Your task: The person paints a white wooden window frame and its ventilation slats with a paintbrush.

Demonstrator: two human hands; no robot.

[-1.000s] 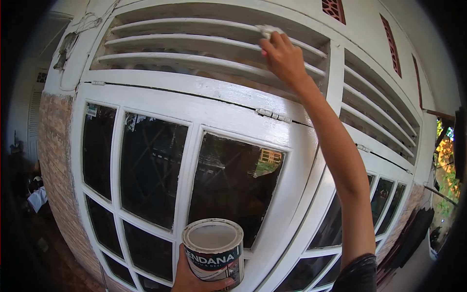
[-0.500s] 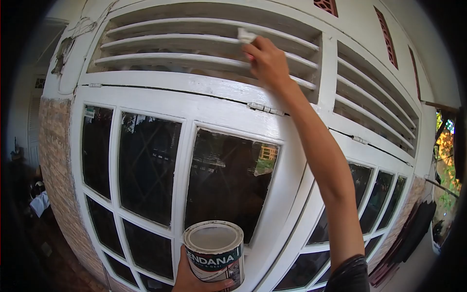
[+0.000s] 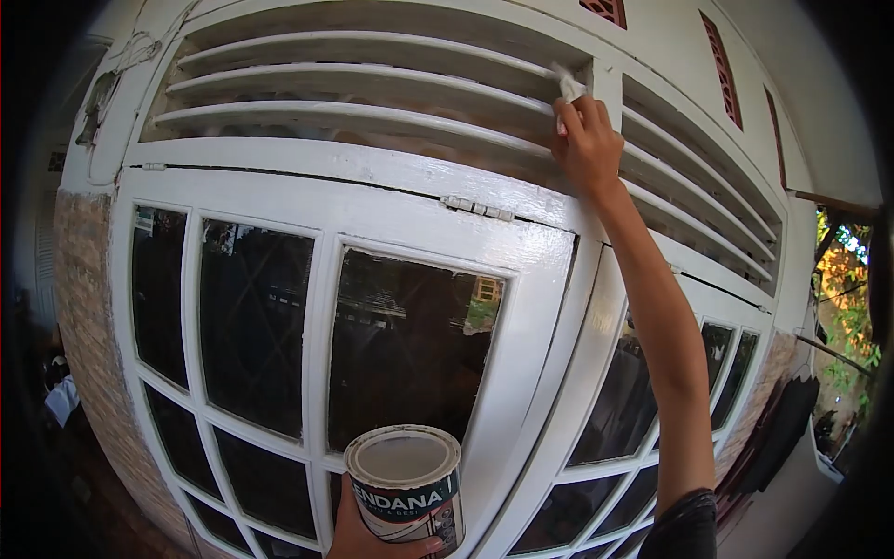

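Reaching up to the louvre slats [image 3: 307,107], with a lidless paint can [image 3: 403,494] held low

Straight ahead of the left hand [image 3: 348,529], dark glass panes [image 3: 396,363] in a glossy white door [image 3: 533,270]. Above them, to the left of the right hand [image 3: 593,149] and partly behind it, three white slats across a recessed opening. Just below and to the left of that hand, a painted hinge [image 3: 477,208]. Far to the left of both hands, a wall with a brick pattern [image 3: 88,270]; far to the right, sunlit foliage [image 3: 847,307] and, lower down, a dark hanging cloth [image 3: 792,419]. Up and to the right of the raised hand, a reddish grille [image 3: 719,70].

Shifted rightward along the slats since half a second ago, from well inside the opening to near its right end. Still gripped from below and from the left, the can, with thumb and fingers curled around it. Moved leftward in view, the door and slats.

Pinched in the fingers of the right hand, a whitish tool [image 3: 572,86], too blurred to identify as brush or cloth; cannot tell whether touching the top slat. Cut off by the lower edge, part of the left hand. Turned out of sight, the start of the label's lettering. Obscured by reflections and darkness, everything beyond the glass.
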